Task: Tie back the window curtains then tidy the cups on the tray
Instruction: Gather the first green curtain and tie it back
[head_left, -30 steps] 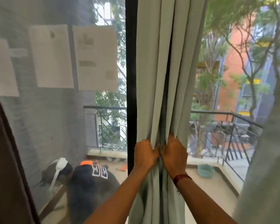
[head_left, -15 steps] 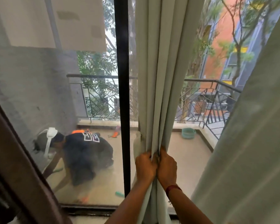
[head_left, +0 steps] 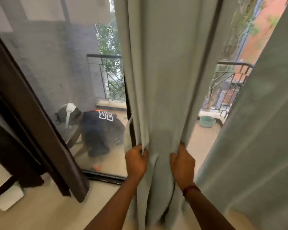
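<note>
Presently: curtain being gathered, no tie in sight

Watching remotely, I record the left hand clenched on the left-hand folds of the pale green curtain and the right hand clenched on its right edge, with slack cloth between them. The curtain hangs mid-view before the window, in soft vertical pleats, thick and matte. My judgement: bring both edges together at one height, stack the folds evenly, then bind. I see no tie-back, cups or tray.
</note>
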